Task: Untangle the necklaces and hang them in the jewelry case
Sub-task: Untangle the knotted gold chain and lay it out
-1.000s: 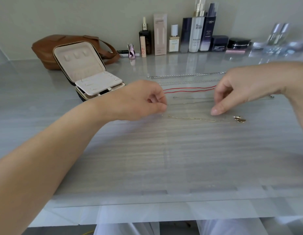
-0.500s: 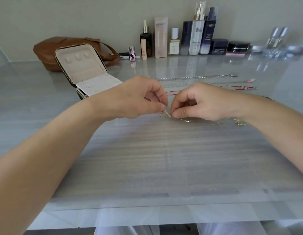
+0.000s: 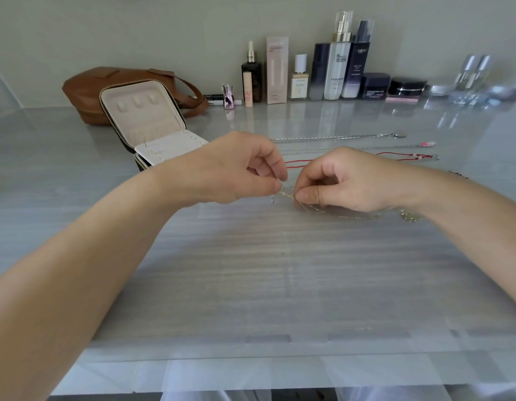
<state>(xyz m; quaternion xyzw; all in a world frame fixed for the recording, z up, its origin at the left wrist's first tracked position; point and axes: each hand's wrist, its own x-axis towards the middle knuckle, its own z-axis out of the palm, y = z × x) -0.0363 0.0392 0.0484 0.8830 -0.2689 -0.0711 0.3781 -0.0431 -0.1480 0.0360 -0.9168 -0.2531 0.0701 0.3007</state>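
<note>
A thin gold necklace (image 3: pixel 337 214) lies on the grey table, its pendant (image 3: pixel 410 217) at the right end. My left hand (image 3: pixel 236 169) pinches its left end, and my right hand (image 3: pixel 343 180) pinches the chain right beside it, fingertips almost touching. Behind the hands lie a red cord necklace (image 3: pixel 401 156) and two silver chains (image 3: pixel 337 138), stretched out side by side. The jewelry case (image 3: pixel 144 117) stands open at the left, its cream lid upright and no necklace visible in it.
A brown leather bag (image 3: pixel 89 91) sits behind the case. Several cosmetic bottles and jars (image 3: pixel 332 73) line the back wall. The table's front edge (image 3: pixel 251 369) runs near the bottom of the view.
My right hand has moved left from the chain's middle to meet my left hand at the left end. Both now pinch the gold necklace, lifted slightly off the table.
</note>
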